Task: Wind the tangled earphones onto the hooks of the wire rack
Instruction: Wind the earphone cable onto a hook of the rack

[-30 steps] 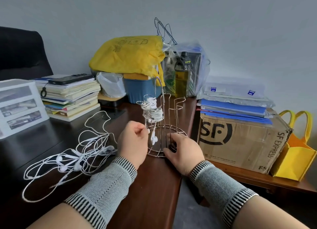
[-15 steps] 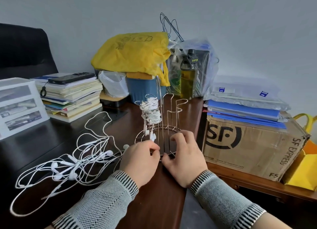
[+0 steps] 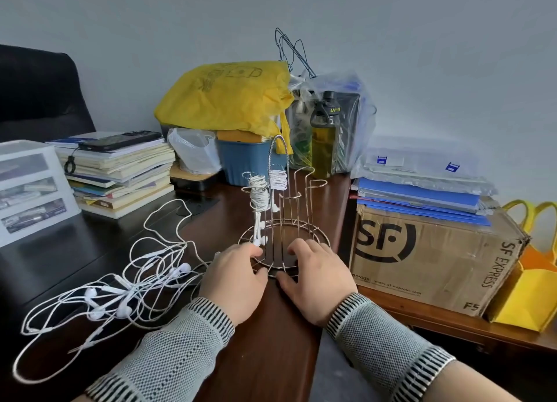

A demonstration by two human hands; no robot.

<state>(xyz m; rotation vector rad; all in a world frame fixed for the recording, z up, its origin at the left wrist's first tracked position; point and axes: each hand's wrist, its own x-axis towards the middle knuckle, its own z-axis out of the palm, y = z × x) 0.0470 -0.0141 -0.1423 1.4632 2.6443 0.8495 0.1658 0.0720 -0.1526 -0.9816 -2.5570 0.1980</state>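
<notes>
Left fingers [image 3: 251,252]: curled at the near left rim of the wire rack [image 3: 283,220]; thumb below the rim; whether pinching the ring or the hanging earbud, impossible to tell.
Right fingers [image 3: 297,246]: bent over the near right rim of the rack base, thumb spread beneath, gripping the ring.
Left hand [image 3: 233,284]: on the table, just left of the rack; grey knit sleeve with striped cuff.
Right hand [image 3: 319,281]: at the rack's near right side; same sleeve.
Wound earphones [image 3: 260,192]: two white coils on the rack's left hooks, earbuds dangling toward the base; other hooks bare.
Tangled earphones [image 3: 120,287]: loose white heap on the table, left of the rack, one loop reaching toward the left hand.
Surface: dark wooden table [image 3: 271,341], rack upright near its right edge.
Behind the rack: blue bin [image 3: 241,160] under a yellow bag [image 3: 223,100]; olive bottle [image 3: 324,142] in clear plastic.
Left of the rack: stack of books [image 3: 120,172] with a phone [image 3: 120,139] on top; white drawer unit [image 3: 30,187]; black chair back [image 3: 39,91].
Right of the rack: cardboard box [image 3: 428,257] marked SF EXPRESS, blue folders [image 3: 422,196] on it.
Room: plain grey wall.
Cut off or unclear: yellow tote [image 3: 530,290] clipped at the right edge; drawer unit clipped at the left; contents of the plastic bags indistinct.
</notes>
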